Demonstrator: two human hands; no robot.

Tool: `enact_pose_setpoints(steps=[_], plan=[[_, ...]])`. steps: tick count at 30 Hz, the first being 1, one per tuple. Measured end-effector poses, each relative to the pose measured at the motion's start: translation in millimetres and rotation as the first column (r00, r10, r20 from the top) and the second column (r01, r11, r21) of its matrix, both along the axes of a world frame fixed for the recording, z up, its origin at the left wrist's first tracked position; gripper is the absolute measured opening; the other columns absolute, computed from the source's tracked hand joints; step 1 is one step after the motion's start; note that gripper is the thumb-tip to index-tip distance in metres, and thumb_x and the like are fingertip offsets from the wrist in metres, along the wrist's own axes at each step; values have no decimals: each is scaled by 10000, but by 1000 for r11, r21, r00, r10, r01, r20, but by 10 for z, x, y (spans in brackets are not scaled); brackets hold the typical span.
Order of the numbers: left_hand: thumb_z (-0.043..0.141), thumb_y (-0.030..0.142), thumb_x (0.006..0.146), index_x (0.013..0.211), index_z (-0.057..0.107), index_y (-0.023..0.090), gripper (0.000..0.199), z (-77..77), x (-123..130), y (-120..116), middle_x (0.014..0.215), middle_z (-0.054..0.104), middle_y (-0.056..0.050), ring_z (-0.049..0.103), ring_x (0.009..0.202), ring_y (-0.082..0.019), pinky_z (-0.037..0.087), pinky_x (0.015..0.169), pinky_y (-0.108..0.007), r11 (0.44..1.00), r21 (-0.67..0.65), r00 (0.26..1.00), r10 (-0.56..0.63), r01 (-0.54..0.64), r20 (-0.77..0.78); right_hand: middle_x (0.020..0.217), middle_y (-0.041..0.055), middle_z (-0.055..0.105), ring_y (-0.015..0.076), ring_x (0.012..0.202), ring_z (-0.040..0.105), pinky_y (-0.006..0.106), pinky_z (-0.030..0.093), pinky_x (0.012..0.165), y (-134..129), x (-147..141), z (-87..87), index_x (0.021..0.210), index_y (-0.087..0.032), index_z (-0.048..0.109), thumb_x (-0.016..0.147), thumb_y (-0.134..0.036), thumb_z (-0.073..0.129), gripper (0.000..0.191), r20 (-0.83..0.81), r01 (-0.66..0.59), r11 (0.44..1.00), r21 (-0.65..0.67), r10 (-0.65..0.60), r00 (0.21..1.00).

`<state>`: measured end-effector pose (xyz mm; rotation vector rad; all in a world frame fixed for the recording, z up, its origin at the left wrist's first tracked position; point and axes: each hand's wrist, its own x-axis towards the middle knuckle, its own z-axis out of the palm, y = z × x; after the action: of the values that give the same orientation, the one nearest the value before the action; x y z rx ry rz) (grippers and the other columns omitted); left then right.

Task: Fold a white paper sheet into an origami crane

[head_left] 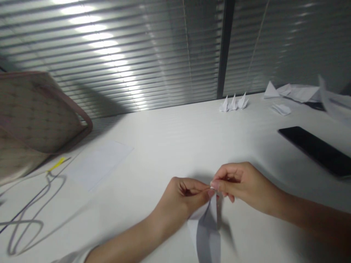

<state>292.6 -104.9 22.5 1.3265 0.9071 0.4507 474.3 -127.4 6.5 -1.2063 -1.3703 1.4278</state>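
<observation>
A folded white paper (208,233) hangs below my hands near the bottom middle of the view, its narrow top end pinched between fingertips. My left hand (186,195) is closed on the paper from the left, thumb over its upper end. From the right, my right hand (233,182) pinches the very tip of the same paper between thumb and forefinger. The fingertips of both hands nearly touch there. The paper's lower part spreads into creased flaps and runs out of view at the bottom edge.
Three small folded paper figures (234,103) stand at the back of the white table (164,135). More folded papers (298,92) lie back right, above a black phone (316,149). A flat sheet (101,164), cables (45,215) and a bag (41,113) are left.
</observation>
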Motion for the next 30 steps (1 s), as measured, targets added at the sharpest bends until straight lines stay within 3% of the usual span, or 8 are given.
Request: enact_pose_setpoints(steps=[16,19,23,26,28,30], plan=[[697,396,747,795,779,154,259,5,-6,-9,615,678,-34,611,653,-191,465,585,-258,999,44,996,0,4,-84,612,-28,587,67,472,490,192,411,438,-8,32,-49,762,-168,636,837,-272,599,133,81,-45,998,32,42,996],[695,394,746,789,777,146,264,-15,-14,-11,612,676,-33,586,600,-170,445,549,-245,999,53,995,3,3,-100,673,-15,605,79,516,513,202,425,467,2,75,-44,814,-177,644,866,-284,579,135,130,-71,992,105,57,990],[679,359,768,787,770,140,239,-36,-21,-16,632,681,-26,546,553,-135,412,530,-229,998,69,993,0,9,-122,836,21,613,116,710,569,230,475,618,17,161,-13,835,-194,649,855,-205,606,49,285,-155,905,396,39,958],[620,337,826,793,761,136,248,-24,-24,-42,651,683,-20,533,545,-122,389,519,-218,989,138,987,-36,58,-154,841,23,596,111,701,556,233,474,631,7,197,18,845,-195,638,877,-189,584,64,383,-244,820,517,34,923],[568,331,867,794,756,141,277,16,-31,-83,631,677,-14,536,523,-124,371,484,-213,956,278,974,-35,99,-226,830,23,599,113,696,562,231,475,620,-16,197,41,850,-198,628,893,-185,563,79,419,-272,779,565,13,908],[541,302,890,811,752,160,266,75,-44,-142,630,682,-12,565,519,-133,382,471,-211,860,487,951,6,153,-310,822,23,611,121,720,581,233,485,637,-50,184,64,862,-205,619,904,-176,545,89,433,-282,738,613,-15,901]])
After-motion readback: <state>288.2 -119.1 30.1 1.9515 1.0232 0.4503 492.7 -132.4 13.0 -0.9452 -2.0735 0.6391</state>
